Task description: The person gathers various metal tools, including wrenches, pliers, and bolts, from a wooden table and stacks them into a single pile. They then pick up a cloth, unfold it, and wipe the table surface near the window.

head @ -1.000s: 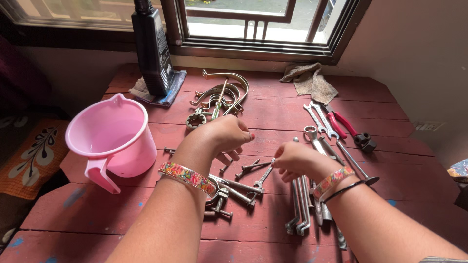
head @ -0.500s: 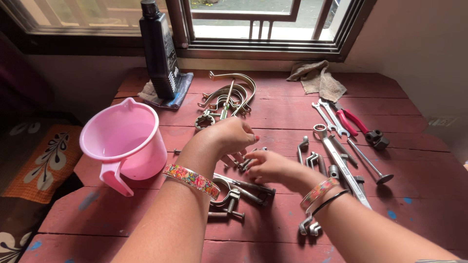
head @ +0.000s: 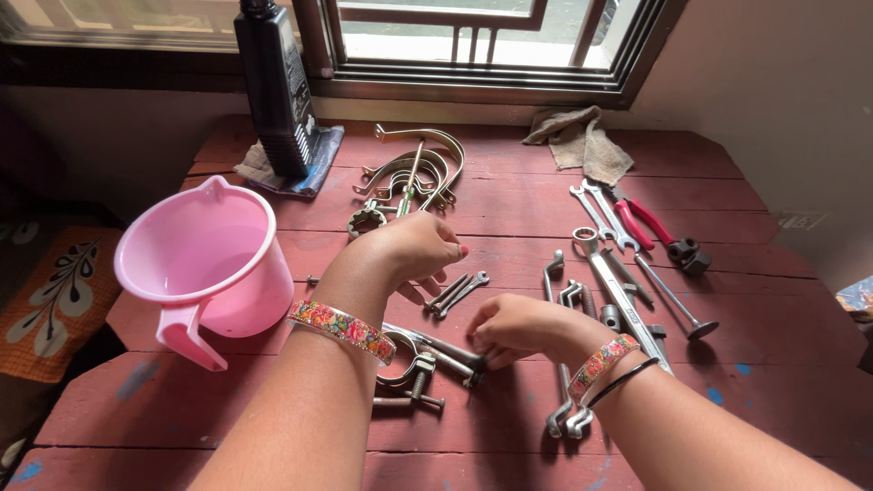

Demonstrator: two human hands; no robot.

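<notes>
Two hands — left hand [head: 414, 247] curled shut, right hand [head: 509, 325] pinching one bolt [head: 452, 349] — two spanners [head: 453, 294] between.

- The jug [head: 202, 257] stands at the left of the table [head: 509, 195].
- The bottle [head: 274, 86] stands behind it, on a cloth [head: 314, 164] near the window [head: 473, 45].
- Curved clamps [head: 414, 173] lie right of the bottle.
- A rag [head: 582, 141] lies at the far right.
- Spanners [head: 600, 214] and pliers [head: 659, 232] lie in front of the rag.
- Two small spanners [head: 457, 293] lie between the left hand [head: 414, 250] and the right hand [head: 514, 327].
</notes>
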